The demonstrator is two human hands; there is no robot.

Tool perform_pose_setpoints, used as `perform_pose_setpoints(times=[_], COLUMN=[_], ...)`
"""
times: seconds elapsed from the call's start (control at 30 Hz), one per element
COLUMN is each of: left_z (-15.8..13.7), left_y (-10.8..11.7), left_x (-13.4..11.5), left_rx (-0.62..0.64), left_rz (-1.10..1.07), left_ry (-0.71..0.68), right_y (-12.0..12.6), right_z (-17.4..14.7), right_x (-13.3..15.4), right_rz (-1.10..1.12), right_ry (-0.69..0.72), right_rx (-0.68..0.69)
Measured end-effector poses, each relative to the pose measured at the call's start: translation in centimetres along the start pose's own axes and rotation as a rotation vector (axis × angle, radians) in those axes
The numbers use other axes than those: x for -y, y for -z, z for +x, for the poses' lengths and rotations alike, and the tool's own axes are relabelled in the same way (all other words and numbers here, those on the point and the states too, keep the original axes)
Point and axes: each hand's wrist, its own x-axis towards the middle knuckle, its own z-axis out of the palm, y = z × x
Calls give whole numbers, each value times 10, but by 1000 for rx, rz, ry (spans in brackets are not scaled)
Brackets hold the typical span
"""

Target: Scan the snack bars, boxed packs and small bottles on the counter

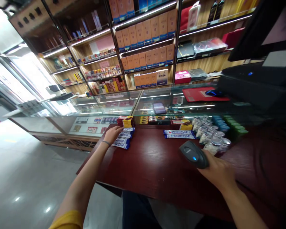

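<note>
My left hand [112,135] is at the left end of a row of slim blue-and-white packets [121,143] on the dark red-brown table [150,165]. Its fingers are bent and pressed together on the farthest packet; the fingertips are partly hidden. In my right hand [218,170] is a dark grey barcode scanner [193,155] with a blue light lit, held above the table. Beyond the scanner lie more blue-and-white packets [180,134], side by side. Behind the left row stands a stack of red-and-yellow boxes [125,121].
Clear-sided jars [206,133] and several green-lidded containers [235,125] stand to the right. A glass display counter [105,106] borders the table's far side. A computer mouse [213,93] rests on a red mat [193,94], beside a black machine [255,86]. Stocked shelves line the wall.
</note>
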Motion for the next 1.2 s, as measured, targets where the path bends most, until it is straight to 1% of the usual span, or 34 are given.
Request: perform_pose_setpoints(times=[0.07,0.13,0.27,0.37,0.47,0.57,0.67,0.73,0.83,0.93,1.0,1.1,1.2], left_z=[3,6,9,10,8,7,11,17,32,49,60,71,77], left_y=[-4,-8,-13,-14,-13,-13,-16,-20,-30,-43,-54,-71,-85], left_x=[7,11,17,20,19,7,-26,-58,-115,-173,-210,-259,-295], left_rx=[61,92,101,118,94,7,-153,-263,-331,-330,-307,-194,-76], left_rz=[23,28,-11,-23,-18,-50,-99,-155,-265,-353,-382,-354,-276], left_ry=[1,14,23,9,28,57,77,78,25,-68,-106,-193,-259], right_y=[-1,-3,-4,-3,-2,-1,1,3,4,4,5,8,11], right_z=[-2,-4,-5,-4,-2,0,2,3,4,4,4,5,6], right_x=[-2,-3,-5,-4,-3,-2,0,1,1,0,1,1,-1], right_rz=[-8,-21,-52,-55,-51,-49,-53,-34,-30,-37,-48,-61,-65], right_ry=[-9,-10,19,13,38,33,15,24,-19,-32,-74,-126,-157], right_rx=[0,-4,-19,-23,-38,-20,-14,-8,-3,5,38,72,83])
